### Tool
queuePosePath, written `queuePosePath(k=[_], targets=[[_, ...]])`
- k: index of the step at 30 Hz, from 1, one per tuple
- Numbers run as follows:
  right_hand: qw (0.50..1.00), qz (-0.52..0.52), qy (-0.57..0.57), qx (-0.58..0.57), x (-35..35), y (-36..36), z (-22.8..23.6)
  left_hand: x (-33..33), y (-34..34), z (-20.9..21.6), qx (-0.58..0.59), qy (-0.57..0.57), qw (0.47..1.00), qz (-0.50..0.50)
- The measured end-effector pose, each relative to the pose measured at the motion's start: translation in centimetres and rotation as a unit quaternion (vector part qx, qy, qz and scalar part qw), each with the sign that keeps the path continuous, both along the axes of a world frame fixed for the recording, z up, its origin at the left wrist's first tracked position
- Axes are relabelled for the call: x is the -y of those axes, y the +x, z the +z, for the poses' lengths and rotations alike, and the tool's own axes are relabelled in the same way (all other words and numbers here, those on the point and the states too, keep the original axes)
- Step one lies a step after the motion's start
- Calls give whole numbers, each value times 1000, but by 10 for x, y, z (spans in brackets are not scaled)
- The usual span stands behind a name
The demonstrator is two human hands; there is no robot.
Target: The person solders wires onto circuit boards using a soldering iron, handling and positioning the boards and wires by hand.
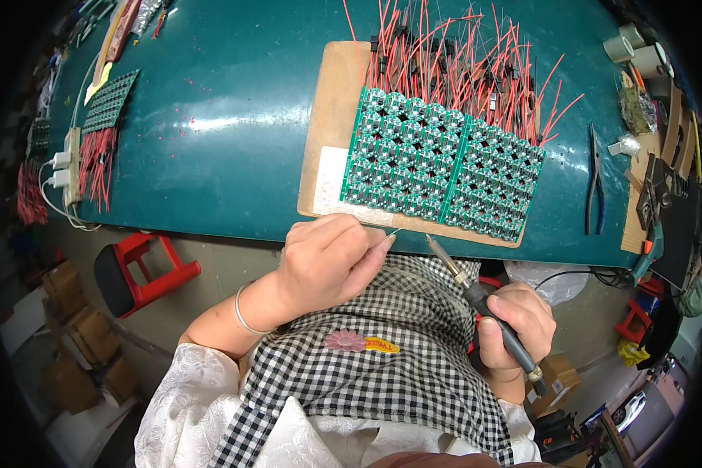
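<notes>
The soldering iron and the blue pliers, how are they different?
The soldering iron is gripped in the right hand; the pliers lie untouched on the green table. The iron is one dark rod with a metal tip, held off the table's edge; the pliers have two blue handles. Both are hand tools.

Wearing a black-and-white checked apron (382, 359) with a pink flower patch, lower centre; white patterned sleeves (187, 398) at lower left; thin silver bangle (242, 312) on the left wrist.
</notes>
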State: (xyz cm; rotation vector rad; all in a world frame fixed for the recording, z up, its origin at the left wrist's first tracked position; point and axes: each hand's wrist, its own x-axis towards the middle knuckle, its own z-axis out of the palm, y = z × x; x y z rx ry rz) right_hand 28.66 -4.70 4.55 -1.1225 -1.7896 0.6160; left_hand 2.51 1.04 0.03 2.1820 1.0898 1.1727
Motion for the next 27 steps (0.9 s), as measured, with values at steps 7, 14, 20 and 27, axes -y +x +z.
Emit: queuePosePath(k=[7,14,20,27], targets=[[999,-37,1,5,1,2,1,-5,15,3,13,22,1000,-6],[999,-29,14,-2,-2,1,-4,-7,23,-1,6,16,999,-28],[999,-30,11,5,-6,1,-8,-8,25,-2,-3,16,1000,-25],[999,-7,24,43,-6,-3,0,-8,26,-3,0,18,1000,-24]])
